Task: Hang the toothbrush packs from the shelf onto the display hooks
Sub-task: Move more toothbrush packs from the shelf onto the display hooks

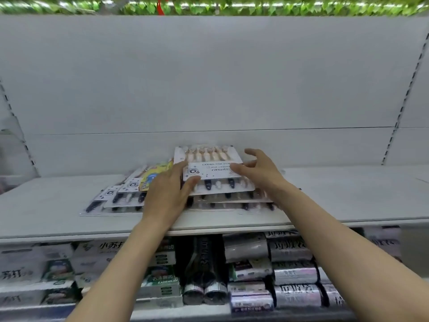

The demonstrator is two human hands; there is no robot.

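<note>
Several flat toothbrush packs lie stacked on the white shelf [348, 196]. The top pack [213, 169] has a white card label over pale and black brush handles. My left hand [166, 191] lies at its left edge, thumb on the front of the pack and fingers along its side. My right hand [260, 169] hovers over its right edge with fingers spread and lightly bent; whether it touches the pack is unclear. A second pile [120, 196] fans out to the left, with a yellow and blue pack [154, 174] on it. No display hooks are in view.
A plain white back panel [209, 77] rises behind the shelf, with slotted uprights [404, 98] at both sides. Below the shelf edge sit boxed goods [58, 263] at the left and dark and silver rolled packages [290, 270] at the right. Green foliage runs along the top.
</note>
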